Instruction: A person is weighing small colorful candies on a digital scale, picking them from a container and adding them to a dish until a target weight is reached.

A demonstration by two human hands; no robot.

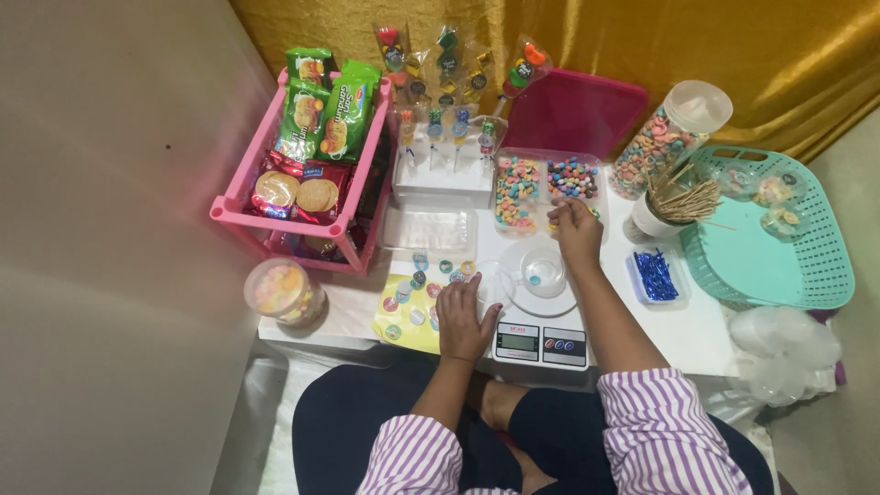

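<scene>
A white worktop (697, 321) holds a green basket (807, 266), a pink rack (240, 213), a candy tray (547, 158) and a scale (539, 344). The left hand (466, 319) lies flat and open on stickers (410, 307). The right hand (576, 229) pinches candy (516, 192) at the tray.

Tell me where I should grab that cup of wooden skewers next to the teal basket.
Grip the white cup low around its body, coming from the front left, where the table is bare. The skewers fan out over the rim toward the teal basket, so a hold from above or the right would likely catch them. The right hand is nearest.
</scene>
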